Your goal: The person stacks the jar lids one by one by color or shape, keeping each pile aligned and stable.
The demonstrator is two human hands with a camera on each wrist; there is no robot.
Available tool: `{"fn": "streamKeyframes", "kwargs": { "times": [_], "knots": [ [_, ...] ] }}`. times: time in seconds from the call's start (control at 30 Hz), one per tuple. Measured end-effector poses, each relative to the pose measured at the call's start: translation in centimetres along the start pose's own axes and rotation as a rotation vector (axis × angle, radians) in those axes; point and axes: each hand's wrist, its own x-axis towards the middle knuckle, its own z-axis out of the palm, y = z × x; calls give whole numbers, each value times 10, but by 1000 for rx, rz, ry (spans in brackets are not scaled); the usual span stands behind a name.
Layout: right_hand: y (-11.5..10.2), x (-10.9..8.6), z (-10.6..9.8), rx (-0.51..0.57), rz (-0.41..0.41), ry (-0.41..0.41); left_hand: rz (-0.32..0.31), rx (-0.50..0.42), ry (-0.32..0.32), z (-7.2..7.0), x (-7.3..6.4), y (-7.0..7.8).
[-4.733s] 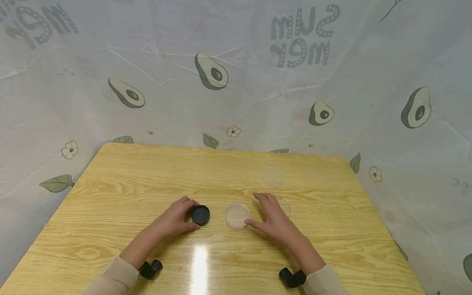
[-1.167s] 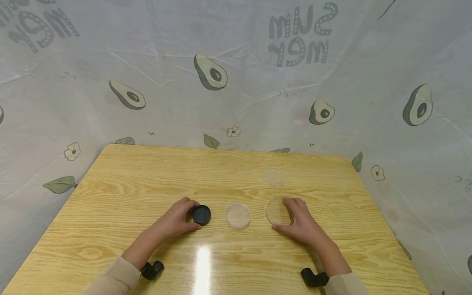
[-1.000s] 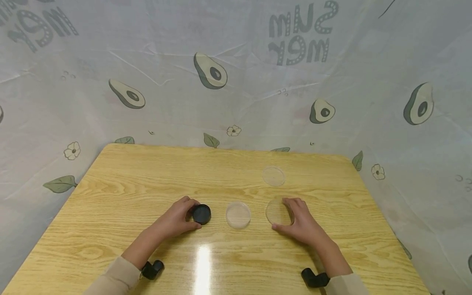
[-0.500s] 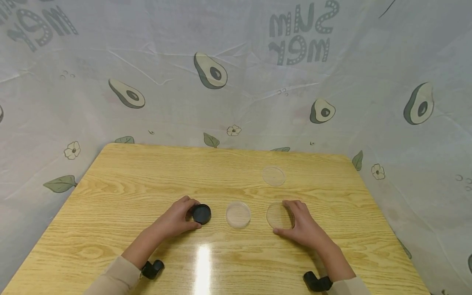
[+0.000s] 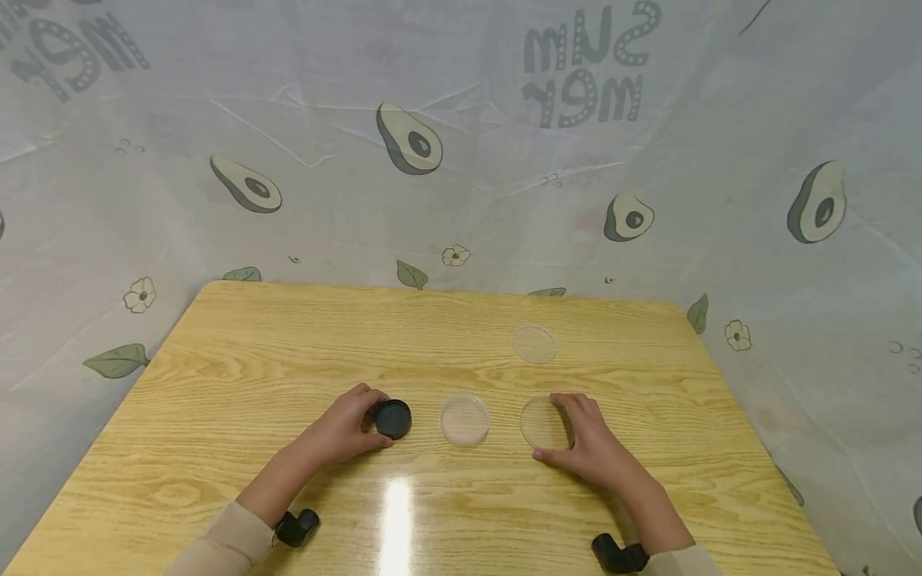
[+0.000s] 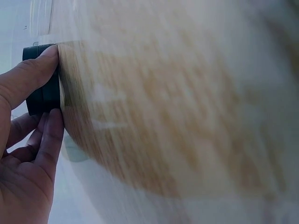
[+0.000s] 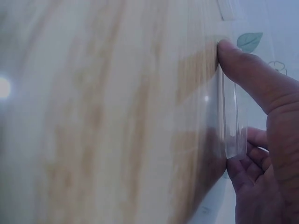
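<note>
My left hand (image 5: pixel 354 424) grips a short round black container (image 5: pixel 393 420) from the left, thumb on the near side and fingers on the far side. In the left wrist view the black container (image 6: pixel 44 86) stands on the wooden table with a seam round its side. To the right, my right hand (image 5: pixel 587 436) holds a clear petri dish (image 5: pixel 542 424) by its sides, thumb and fingers spread across it. The right wrist view shows this dish (image 7: pixel 235 119) low on the table surface. Between the hands lies another clear petri dish (image 5: pixel 464 420), untouched.
Behind the right-hand dish lies a thin clear round disc (image 5: pixel 535 344). The wooden table (image 5: pixel 324 328) runs back to a pale printed curtain (image 5: pixel 461 184). A bright glare strip (image 5: pixel 394 528) crosses the table's near part.
My right hand has left the middle dish and moved right to the right-hand dish, then drawn that dish slightly nearer. The left hand has stayed on the black container.
</note>
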Motion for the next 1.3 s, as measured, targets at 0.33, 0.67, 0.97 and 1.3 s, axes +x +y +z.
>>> {"fn": "streamKeyframes", "kwargs": {
  "times": [0.33,0.67,0.97,1.3],
  "knots": [
    [-4,-1,0,11,24,-16,-1,-7,7,1,-1,0],
    [-5,-3,-1,30,24,-25,-1,-9,10,1,-1,0],
    [-4,-4,0,24,25,-19,-1,-8,12,1,-1,1],
    [-6,-4,-1,44,42,-27,2,-26,6,1,0,0]
  ]
}}
